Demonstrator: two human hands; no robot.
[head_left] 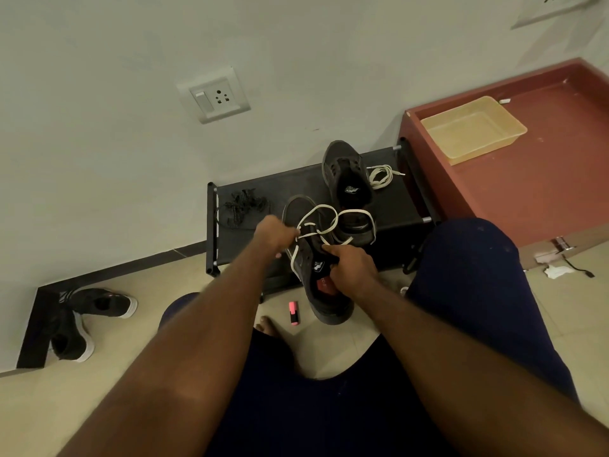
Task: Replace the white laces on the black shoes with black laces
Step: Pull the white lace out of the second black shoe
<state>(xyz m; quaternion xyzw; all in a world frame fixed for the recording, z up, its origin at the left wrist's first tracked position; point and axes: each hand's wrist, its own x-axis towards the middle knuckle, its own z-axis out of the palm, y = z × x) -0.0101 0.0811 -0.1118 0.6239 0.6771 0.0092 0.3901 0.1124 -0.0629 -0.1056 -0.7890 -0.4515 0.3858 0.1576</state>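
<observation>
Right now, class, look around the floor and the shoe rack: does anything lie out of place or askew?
Yes. A pink highlighter pen lies loose on the tiled floor beside the held black shoe. Two black white-soled sneakers also sit tumbled in the corner, at odd angles to each other.
</observation>
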